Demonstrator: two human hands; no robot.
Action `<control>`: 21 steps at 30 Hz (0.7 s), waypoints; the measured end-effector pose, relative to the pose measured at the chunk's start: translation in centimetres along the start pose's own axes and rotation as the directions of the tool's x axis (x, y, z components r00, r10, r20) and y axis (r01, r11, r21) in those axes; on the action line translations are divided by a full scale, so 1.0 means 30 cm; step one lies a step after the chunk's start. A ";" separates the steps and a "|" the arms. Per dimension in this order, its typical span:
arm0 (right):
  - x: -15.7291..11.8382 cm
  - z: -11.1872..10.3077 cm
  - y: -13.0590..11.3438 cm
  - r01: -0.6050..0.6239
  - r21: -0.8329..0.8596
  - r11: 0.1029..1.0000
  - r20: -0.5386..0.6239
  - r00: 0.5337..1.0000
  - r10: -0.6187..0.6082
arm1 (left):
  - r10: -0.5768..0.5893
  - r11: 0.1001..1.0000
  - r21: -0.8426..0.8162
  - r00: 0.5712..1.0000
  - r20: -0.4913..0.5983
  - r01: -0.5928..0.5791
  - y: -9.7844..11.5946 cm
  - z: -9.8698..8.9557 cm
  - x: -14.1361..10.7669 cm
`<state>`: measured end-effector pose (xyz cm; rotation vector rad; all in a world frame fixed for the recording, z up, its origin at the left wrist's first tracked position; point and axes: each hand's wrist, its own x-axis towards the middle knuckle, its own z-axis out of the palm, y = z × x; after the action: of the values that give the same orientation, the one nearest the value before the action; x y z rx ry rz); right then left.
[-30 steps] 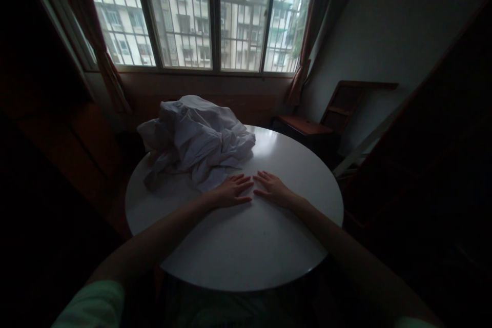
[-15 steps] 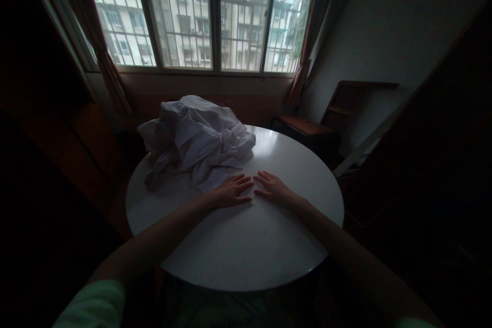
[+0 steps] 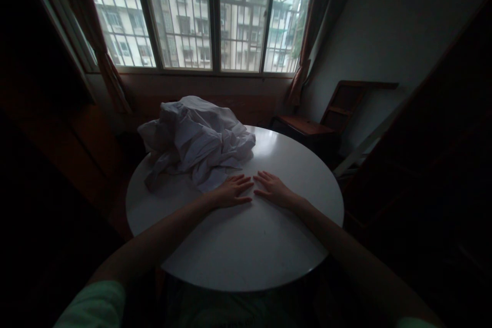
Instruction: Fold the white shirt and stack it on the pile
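Note:
A round white table (image 3: 246, 246) fills the middle of the view. My left hand (image 3: 232, 191) lies flat on it, fingers spread and pointing right, holding nothing. Facing it, my right hand (image 3: 272, 188) also rests flat with fingers apart and nothing in it; a narrow gap separates the fingertips. A crumpled heap of pale cloth (image 3: 203, 136) covers the table's back left part, and its lowest fold reaches close to my left hand.
Behind the table is a barred window (image 3: 184, 20) with tied curtains (image 3: 109, 77) at its sides. A wooden chair (image 3: 307, 125) stands at the back right by the wall. Dark wooden furniture (image 3: 86, 138) is on the left.

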<state>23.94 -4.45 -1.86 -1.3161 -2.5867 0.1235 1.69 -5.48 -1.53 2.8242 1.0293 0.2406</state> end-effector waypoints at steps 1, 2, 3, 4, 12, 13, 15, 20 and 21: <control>0.000 0.001 0.001 0.001 -0.001 1.000 0.000 1.000 -0.001 | 0.002 1.000 -0.002 1.000 -0.002 -0.002 0.000 -0.001 -0.001; 0.000 0.002 0.002 0.000 -0.002 1.000 -0.001 1.000 0.000 | 0.003 1.000 -0.004 1.000 -0.005 -0.003 0.001 -0.002 -0.001; 0.001 0.003 0.003 -0.001 -0.003 1.000 -0.002 1.000 0.001 | 0.005 1.000 -0.007 1.000 -0.007 -0.005 0.001 -0.002 -0.001; 0.001 0.004 0.005 -0.002 -0.004 1.000 -0.003 1.000 0.002 | 0.007 1.000 -0.009 1.000 -0.009 -0.007 0.002 -0.003 -0.002; 0.001 -0.001 0.001 -0.013 -0.014 1.000 0.007 1.000 0.013 | 0.000 1.000 -0.005 1.000 0.000 0.000 0.001 0.000 0.001; 0.000 -0.001 0.000 -0.010 -0.014 1.000 0.007 1.000 0.010 | 0.002 1.000 -0.002 1.000 0.000 -0.002 0.000 0.001 0.002; 0.000 -0.002 -0.002 -0.006 -0.012 1.000 0.001 1.000 0.006 | 0.008 1.000 0.006 1.000 -0.002 -0.008 -0.001 0.001 0.003; -0.001 -0.001 0.000 -0.003 -0.010 1.000 -0.008 1.000 0.003 | 0.003 1.000 0.031 1.000 0.008 -0.003 0.005 -0.004 0.001; -0.002 -0.001 0.000 -0.002 -0.011 1.000 -0.007 1.000 0.002 | -0.001 1.000 0.031 1.000 0.007 0.000 0.007 -0.006 0.000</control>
<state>23.98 -4.48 -1.86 -1.3206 -2.5834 0.1053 1.78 -5.63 -1.31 2.8503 1.0413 0.2166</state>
